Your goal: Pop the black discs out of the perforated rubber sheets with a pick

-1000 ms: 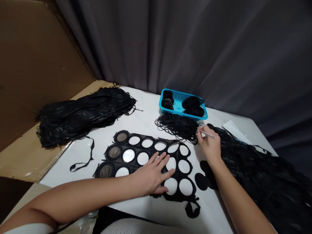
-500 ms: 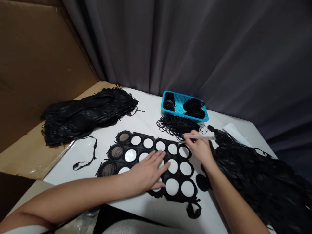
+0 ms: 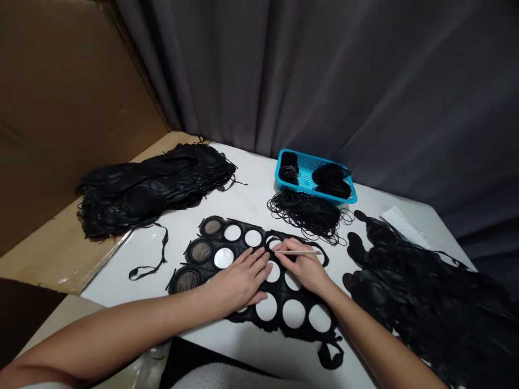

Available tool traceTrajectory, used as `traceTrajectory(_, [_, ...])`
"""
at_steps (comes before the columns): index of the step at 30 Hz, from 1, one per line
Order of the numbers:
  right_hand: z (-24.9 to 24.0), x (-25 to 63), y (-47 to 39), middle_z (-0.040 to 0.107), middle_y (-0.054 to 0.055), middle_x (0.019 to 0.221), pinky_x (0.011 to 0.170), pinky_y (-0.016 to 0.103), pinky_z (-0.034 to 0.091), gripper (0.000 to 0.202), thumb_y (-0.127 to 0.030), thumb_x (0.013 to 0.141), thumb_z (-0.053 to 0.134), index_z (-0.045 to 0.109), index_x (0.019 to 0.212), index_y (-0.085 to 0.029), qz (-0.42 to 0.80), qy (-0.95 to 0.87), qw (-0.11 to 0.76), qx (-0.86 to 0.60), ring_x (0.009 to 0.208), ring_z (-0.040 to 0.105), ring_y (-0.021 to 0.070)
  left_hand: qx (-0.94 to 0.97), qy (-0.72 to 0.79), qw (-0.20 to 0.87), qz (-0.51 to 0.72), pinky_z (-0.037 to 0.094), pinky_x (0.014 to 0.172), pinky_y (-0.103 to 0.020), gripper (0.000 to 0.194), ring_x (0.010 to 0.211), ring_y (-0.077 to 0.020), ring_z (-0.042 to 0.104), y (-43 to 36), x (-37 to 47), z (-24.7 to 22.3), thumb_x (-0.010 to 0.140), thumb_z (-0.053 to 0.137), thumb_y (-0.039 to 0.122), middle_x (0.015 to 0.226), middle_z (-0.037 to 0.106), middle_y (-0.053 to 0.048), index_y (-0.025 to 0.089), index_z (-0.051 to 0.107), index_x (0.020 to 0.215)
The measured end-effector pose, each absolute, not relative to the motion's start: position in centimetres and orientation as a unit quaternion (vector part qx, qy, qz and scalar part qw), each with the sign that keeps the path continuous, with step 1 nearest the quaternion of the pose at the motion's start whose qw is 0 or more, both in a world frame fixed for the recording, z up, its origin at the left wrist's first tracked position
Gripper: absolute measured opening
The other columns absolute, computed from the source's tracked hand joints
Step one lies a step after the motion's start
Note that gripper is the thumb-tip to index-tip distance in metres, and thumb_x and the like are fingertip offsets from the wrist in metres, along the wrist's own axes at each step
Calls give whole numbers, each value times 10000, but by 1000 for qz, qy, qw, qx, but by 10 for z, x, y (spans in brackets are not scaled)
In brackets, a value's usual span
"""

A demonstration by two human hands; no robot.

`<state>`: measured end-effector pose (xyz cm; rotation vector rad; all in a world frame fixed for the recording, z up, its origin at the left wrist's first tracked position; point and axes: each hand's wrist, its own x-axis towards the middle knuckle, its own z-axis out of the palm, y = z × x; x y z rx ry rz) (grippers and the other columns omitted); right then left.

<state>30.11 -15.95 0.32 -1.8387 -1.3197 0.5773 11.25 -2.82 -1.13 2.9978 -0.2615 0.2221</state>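
A black rubbery sheet (image 3: pixel 283 292) with rows of round holes lies flat before me; most holes show white and several at the left end show brown. My left hand (image 3: pixel 242 276) rests palm down across its middle, fingers stretched out. Over the back row, my right hand (image 3: pixel 303 266) pinches a slim pale stick (image 3: pixel 299 252) with its fingertips at a hole. A thin black ring seems to lie at that hole, but the fingers partly hide it. Just behind the sheet is a loose heap of thin black rings (image 3: pixel 306 213).
A blue basket (image 3: pixel 352 198) with bundles of black rings stands at the back. Black rubbery sheets (image 3: pixel 154 186) are piled at the left, and a heap of black pieces (image 3: pixel 438 302) covers the right side. A cardboard box (image 3: pixel 68 81) rises at the left; a white paper (image 3: pixel 405 226) lies at the right.
My right hand has moved from the edge of the ring heap to the sheet's back row, bringing the stick along. My left hand stays flat on the sheet, slightly further left across it.
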Motion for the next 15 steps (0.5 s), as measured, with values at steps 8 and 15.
traceTrajectory(8, [0, 299, -158, 709, 20, 934, 853, 374, 497, 149, -217, 947, 567, 599, 805, -244, 210, -527, 374, -733, 931, 644, 214, 990, -86, 69, 82, 274, 1170, -480, 624, 1408, -352, 426, -28, 112, -14, 971, 583, 501, 1475, 489, -230, 53, 493, 1397])
traceTrajectory(15, [-1, 294, -162, 715, 33, 958, 846, 380, 494, 141, -175, 953, 551, 577, 833, -243, 164, -569, 352, -725, 923, 640, 219, 989, -83, 82, 89, 255, 1183, -474, 620, 1416, -343, 415, -29, 112, -15, 970, 590, 483, 1470, 498, -224, 59, 483, 1410])
